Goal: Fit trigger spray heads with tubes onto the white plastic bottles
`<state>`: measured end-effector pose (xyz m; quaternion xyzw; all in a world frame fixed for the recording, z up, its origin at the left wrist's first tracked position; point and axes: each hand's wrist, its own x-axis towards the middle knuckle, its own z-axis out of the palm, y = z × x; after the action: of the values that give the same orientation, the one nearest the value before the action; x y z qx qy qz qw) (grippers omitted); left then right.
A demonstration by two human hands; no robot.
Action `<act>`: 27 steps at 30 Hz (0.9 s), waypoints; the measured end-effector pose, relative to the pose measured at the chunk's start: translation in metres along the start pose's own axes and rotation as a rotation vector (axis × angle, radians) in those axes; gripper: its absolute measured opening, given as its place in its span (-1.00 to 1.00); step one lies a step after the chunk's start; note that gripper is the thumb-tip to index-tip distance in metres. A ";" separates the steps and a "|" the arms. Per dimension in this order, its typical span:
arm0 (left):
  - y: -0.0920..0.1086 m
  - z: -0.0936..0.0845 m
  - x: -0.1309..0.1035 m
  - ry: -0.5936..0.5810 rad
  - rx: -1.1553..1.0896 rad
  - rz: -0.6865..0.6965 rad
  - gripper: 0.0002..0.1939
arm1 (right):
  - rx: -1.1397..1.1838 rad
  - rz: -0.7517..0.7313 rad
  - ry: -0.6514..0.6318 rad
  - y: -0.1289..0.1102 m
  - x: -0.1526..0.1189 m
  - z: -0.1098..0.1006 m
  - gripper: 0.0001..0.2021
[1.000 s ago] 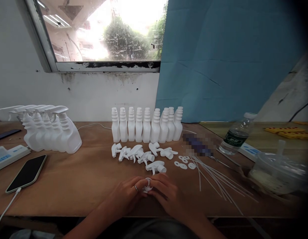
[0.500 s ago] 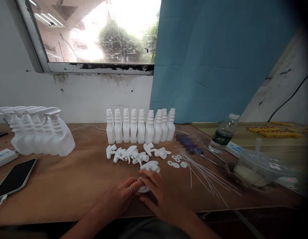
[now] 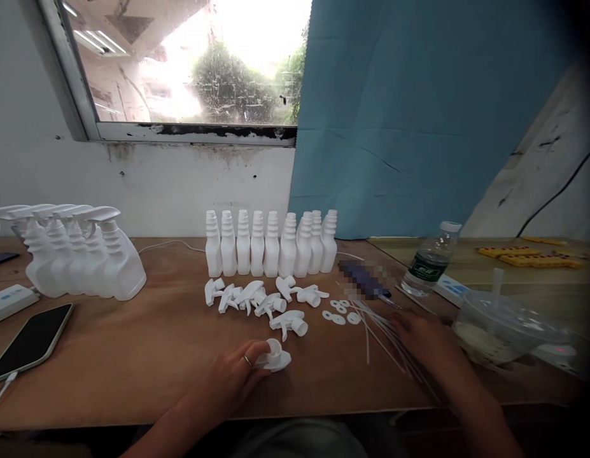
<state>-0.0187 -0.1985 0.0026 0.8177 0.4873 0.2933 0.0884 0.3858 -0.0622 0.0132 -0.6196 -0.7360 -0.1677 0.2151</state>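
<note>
White spray head point(image 3: 279, 361) is low at the front of the brown table point(image 3: 170, 356), in the left hand point(image 3: 235, 375). Its round open end points up, and its wide flat part sticks out past the fingertips. The left thumb and fingers are squeezed on it, and one finger wears a ring. I cannot tell if the spray head touches the table.

The right hand point(image 3: 426, 340) is well apart from the left one, over on the right side. It reaches down over a bunch of thin white tubes point(image 3: 381, 338), which fan out on the table. Its fingers look bent, but I cannot tell if they are pinched on a tube or apart.

Just past the left hand lie more loose spray heads point(image 3: 270, 305), tipped on their sides. Behind them, nine white bottles point(image 3: 272, 251) stand in a row with no tops on. Small flat white rings point(image 3: 339, 320) lie between the loose spray heads and the tubes. Near the rings is a purple handle point(image 3: 364, 278), too blurry to see well.

Far to the left, a group of white bottles with spray tops point(image 3: 87, 264) stands close together. A phone point(image 3: 32, 343) with a white cord lies in front of them. To the right are a water bottle point(image 3: 426, 264) and a clear cup with a straw point(image 3: 488, 334).
</note>
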 end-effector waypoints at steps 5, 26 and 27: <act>-0.003 0.002 -0.001 0.007 -0.054 -0.063 -0.48 | 0.162 0.088 -0.117 0.014 -0.002 0.010 -0.76; -0.002 0.002 0.002 -0.066 -0.247 -0.240 -0.41 | 2.349 0.275 -0.695 -0.244 0.014 -0.076 -0.45; -0.002 0.002 0.003 -0.063 -0.248 -0.229 -0.42 | 2.374 0.265 -0.688 -0.248 0.015 -0.074 -0.44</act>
<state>-0.0179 -0.1950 0.0009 0.7486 0.5342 0.3135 0.2366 0.1479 -0.1310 0.0885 -0.1232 -0.3825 0.7955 0.4536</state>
